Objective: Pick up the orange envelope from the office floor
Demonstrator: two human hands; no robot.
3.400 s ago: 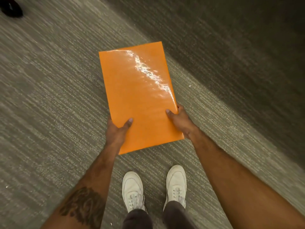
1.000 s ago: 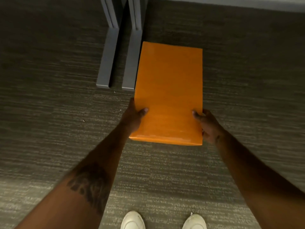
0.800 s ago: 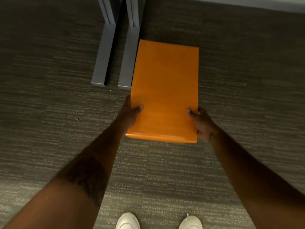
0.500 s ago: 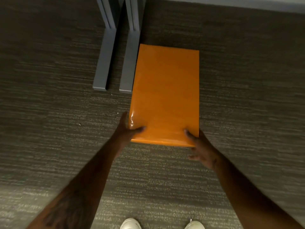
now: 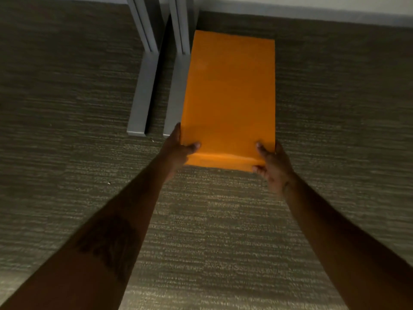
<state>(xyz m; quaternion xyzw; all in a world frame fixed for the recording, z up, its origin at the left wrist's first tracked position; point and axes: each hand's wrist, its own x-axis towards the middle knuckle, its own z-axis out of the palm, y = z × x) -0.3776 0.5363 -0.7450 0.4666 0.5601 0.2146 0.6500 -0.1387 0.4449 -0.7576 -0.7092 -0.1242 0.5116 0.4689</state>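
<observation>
The orange envelope [image 5: 229, 95] is a large flat rectangle stretched out away from me over the grey carpet, with its near edge bent upward. My left hand [image 5: 176, 151] grips its near left corner, thumb on top. At the near right corner, my right hand [image 5: 273, 166] holds it the same way, thumb on top and fingers underneath. Whether the far end touches the carpet I cannot tell.
Two grey metal desk feet [image 5: 143, 95] lie on the carpet just left of the envelope, the right one partly hidden behind it. A pale baseboard [image 5: 312, 12] runs along the top. Striped grey carpet [image 5: 67, 130] fills the remaining floor.
Both hands have pushed the envelope forward and lower toward the wall. My grip has slid to the near corners, the near edge has bent up, and my shoes have left the view.
</observation>
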